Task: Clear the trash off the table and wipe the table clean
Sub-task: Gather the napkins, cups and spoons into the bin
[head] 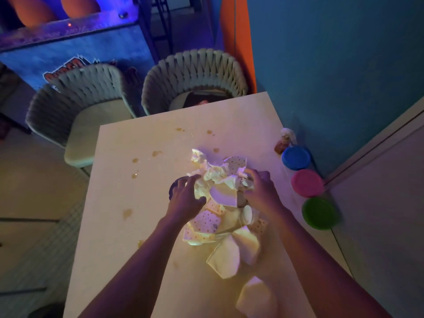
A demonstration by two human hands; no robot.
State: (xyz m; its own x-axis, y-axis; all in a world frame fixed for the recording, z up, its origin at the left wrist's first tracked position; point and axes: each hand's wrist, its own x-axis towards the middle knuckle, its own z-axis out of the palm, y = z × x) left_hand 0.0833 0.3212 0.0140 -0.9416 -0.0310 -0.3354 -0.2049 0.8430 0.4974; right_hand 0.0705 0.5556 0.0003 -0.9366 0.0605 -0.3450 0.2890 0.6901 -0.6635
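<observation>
Two woven chairs (195, 74), blue wall (332, 65), dim purple light.

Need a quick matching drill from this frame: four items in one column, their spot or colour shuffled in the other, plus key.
Items:
1. lid nearest the camera
2. middle lid
3. lid farthest from the camera
4. trash pile

Descriptions:
A. blue
B. between both hands, mid-table
C. green
D. pink

Pairs: 1-C, 2-D, 3-A, 4-B

The left hand and right hand flank the pile on the table; brownish spills lie beyond it.
</observation>
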